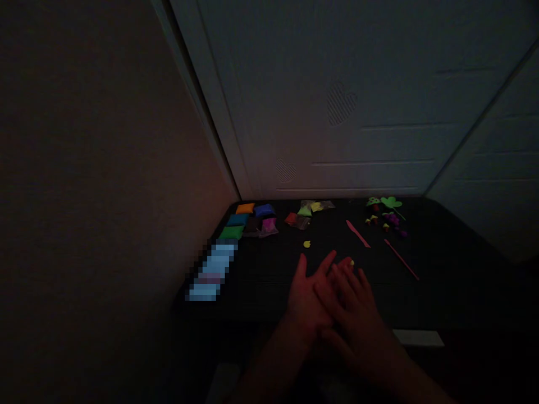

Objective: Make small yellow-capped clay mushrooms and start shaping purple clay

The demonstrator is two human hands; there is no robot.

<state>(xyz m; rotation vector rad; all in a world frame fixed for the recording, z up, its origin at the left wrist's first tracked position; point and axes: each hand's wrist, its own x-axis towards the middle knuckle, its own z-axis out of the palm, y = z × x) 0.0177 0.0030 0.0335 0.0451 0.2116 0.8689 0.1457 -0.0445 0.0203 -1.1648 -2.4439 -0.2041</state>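
Observation:
My left hand (pixel 304 297) is palm up above the near part of the dark table, its fingers spread. My right hand (pixel 356 306) lies palm down across the left palm and fingers, with its own fingers stretched out. Whatever may be between the palms is hidden. A tiny yellow bit (pixel 352 262) shows at the fingertips; I cannot tell if it is held or lies beyond them. Just past the hands, a small flat yellow clay piece (pixel 307 244) rests on the table. A pink modelling knife (pixel 357 234) and a thin pink stick tool (pixel 401 259) lie to the right.
Clay packets in several colours, such as the orange packet (pixel 245 209) and green packet (pixel 231 232), lie at the back left. A blurred bright screen (pixel 213 272) is on the left. Small clay figures, a green clover shape (pixel 391 202) and purple pieces (pixel 394 219) stand back right.

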